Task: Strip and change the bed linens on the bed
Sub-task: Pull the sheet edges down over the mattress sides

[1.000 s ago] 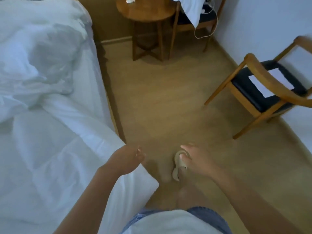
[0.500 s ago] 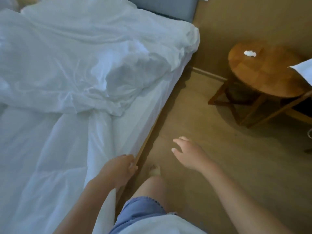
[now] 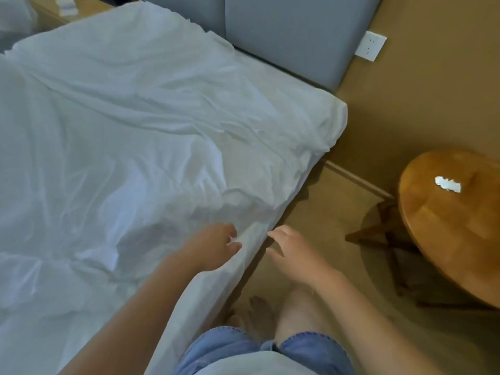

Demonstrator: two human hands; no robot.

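Bed linens (image 3: 121,131) rumpled; table (image 3: 446,239) beside

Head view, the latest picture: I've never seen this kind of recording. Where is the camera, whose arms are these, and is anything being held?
There is no machine here. The camera sits on a person's head and looks forward and down, so the two bare arms coming in from the bottom edge are the wearer's own, and so are the denim shorts below. The left hand is over the bed's near edge, fingers loosely bent, right by the white sheet. I see no grip on it. The right hand is open over the floor beside the bed and holds nothing. On the bed lies a rumpled white duvet, with a grey headboard behind it. To the right stands a round wooden table with a small white scrap on it.
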